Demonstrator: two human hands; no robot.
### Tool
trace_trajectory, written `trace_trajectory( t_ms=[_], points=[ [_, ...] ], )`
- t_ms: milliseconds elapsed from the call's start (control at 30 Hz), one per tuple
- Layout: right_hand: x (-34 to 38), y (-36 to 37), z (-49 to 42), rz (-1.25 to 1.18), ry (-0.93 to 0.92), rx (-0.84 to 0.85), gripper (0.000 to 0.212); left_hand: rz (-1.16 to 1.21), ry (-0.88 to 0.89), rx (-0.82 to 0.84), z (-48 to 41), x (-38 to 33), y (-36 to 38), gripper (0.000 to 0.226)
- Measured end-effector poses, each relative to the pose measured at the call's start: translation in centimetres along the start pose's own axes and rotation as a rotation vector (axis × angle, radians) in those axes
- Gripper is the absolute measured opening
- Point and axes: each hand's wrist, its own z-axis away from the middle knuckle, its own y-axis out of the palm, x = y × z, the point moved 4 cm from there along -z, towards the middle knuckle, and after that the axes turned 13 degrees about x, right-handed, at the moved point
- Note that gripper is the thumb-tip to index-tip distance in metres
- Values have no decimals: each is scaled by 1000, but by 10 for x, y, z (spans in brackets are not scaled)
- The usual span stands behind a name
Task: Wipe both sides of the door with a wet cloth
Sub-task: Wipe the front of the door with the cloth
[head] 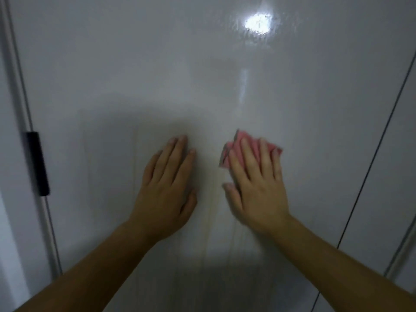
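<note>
A glossy white door [180, 75] fills the view, with wet streaks running down its lower middle. My right hand [256, 183] lies flat on a folded pink cloth [234, 146] and presses it against the door, fingers straight and spread. Only the cloth's upper edges show past the fingertips. My left hand [166, 190] rests flat on the bare door surface just left of the cloth, fingers straight and together.
A black hinge [37, 163] sits on the door's left edge beside the white frame [9, 154]. A dark seam [371, 158] runs down the right side, with another white panel beyond it. A bright light reflection [257, 23] shines near the top.
</note>
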Motion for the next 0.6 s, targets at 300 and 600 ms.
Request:
trace_trajectory(
  t_ms=[300, 600],
  points=[
    [15, -29, -68, -20, 117, -61, 71, -80, -147, 30, 22, 46, 0, 69],
    [67, 2, -43, 106, -103, 50, 68, -44, -162, -22, 50, 90, -11, 69]
  ],
)
